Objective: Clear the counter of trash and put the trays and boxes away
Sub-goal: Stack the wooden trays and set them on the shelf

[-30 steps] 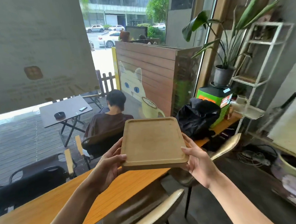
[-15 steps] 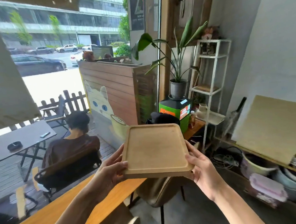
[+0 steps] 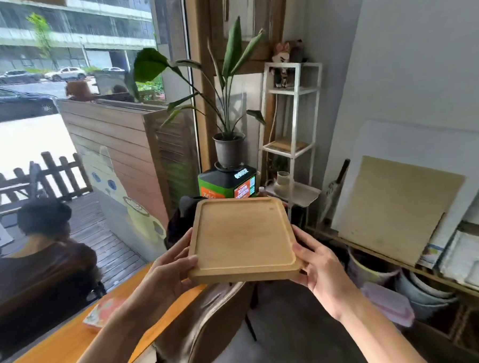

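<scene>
Holding a square wooden tray (image 3: 242,238) in mid-air with both hands, I am keeping it roughly level, its shallow recessed face up and bare. My left hand (image 3: 167,274) is gripping the tray's left edge, thumb lying on the rim and the fingers curled beneath; my right hand (image 3: 320,266) is gripping the right edge near the front corner in the same way, thumb on top. The two hands are apart, one at each side of the tray, both clamped on it. The tray is hanging above a brown chair (image 3: 201,330) and beyond the end of the orange wooden counter (image 3: 61,354), touching neither. On the counter, near my left forearm, a flat printed box (image 3: 101,313) is lying by the window edge. Past the tray, a green and orange box (image 3: 227,183) is carrying a potted plant (image 3: 228,148) with long leaves. To the right of the plant, a white metal shelf (image 3: 293,123) is standing against the wall, with a small figure on its top tier and a flat wooden piece on a middle tier. Against the right wall a tan board (image 3: 395,209) is leaning over stacked tubs (image 3: 421,291). Outside the window a person in a dark top (image 3: 40,264) is sitting with their back to me
</scene>
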